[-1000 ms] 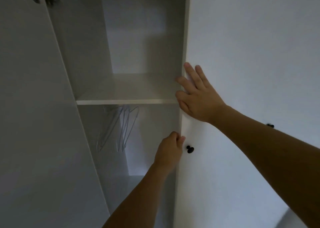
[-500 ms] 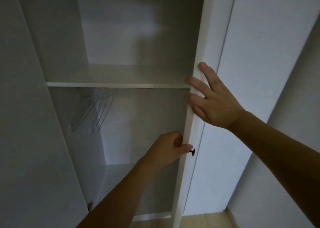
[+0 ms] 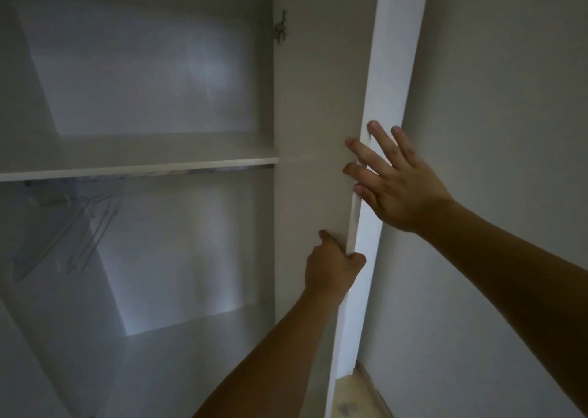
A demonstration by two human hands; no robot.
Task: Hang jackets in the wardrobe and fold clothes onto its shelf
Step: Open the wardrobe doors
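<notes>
The white wardrobe stands open in front of me, its right door (image 3: 313, 115) swung wide so I see its inner face and front edge. My left hand (image 3: 331, 266) grips the door's edge low down, thumb on the inner face. My right hand (image 3: 394, 179) rests higher on the same edge with straight, spread fingers. Inside, a bare shelf (image 3: 136, 167) runs across at mid height. Several pale wire hangers (image 3: 68, 236) hang under it at the left. No jackets or clothes are in view.
A metal hinge (image 3: 280, 26) sits high on the door's inner side. A pale wall (image 3: 496, 131) rises close on the right of the door. A strip of light wooden floor (image 3: 353, 398) shows at the bottom right.
The right door has swung further open to the right with both hands on its edge. My view has shifted left into the wardrobe, and the door's black knob is no longer visible.
</notes>
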